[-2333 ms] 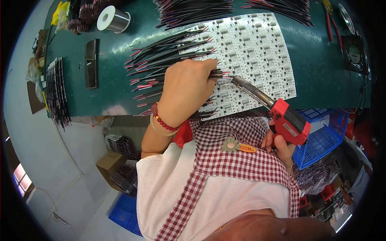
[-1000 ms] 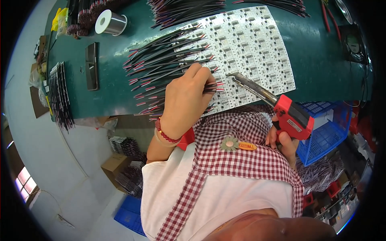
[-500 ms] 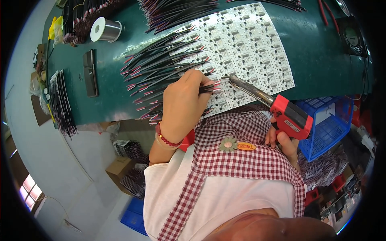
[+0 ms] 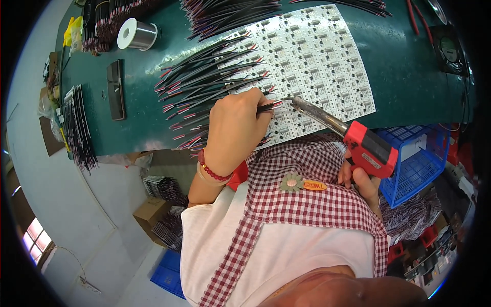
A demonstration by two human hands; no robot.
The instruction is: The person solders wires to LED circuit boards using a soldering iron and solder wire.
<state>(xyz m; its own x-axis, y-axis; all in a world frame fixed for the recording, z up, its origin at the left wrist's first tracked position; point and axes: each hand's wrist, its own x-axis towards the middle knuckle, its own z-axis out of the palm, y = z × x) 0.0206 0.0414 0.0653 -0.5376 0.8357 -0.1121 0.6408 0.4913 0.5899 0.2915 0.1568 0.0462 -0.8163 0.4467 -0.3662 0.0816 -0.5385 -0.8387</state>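
A large white circuit board panel (image 4: pixel 322 53) with rows of small black parts lies on the green table. My left hand (image 4: pixel 236 125) rests over its near left edge, fingers pinched on a black cable (image 4: pixel 267 107) whose bared red and white ends point right. In my right hand (image 4: pixel 362 183) is a red and black soldering gun (image 4: pixel 368 148). Its tip is over the panel, very close to the cable's ends; whether they touch I cannot tell. Other black cables (image 4: pixel 204 71) lie in a row along the panel's left side, partly hidden by my left hand.
A solder wire spool (image 4: pixel 138 35) and a dark phone-like case (image 4: pixel 116 89) sit on the table's left. Cable bundles (image 4: pixel 225 18) lie at the back, with more cables (image 4: pixel 79 125) at the left edge. A blue plastic basket (image 4: pixel 417 163) stands below the table's right side.
My left hand has shifted slightly, bringing the held cable's ends a little nearer the soldering gun's tip. The soldering gun has hardly moved.
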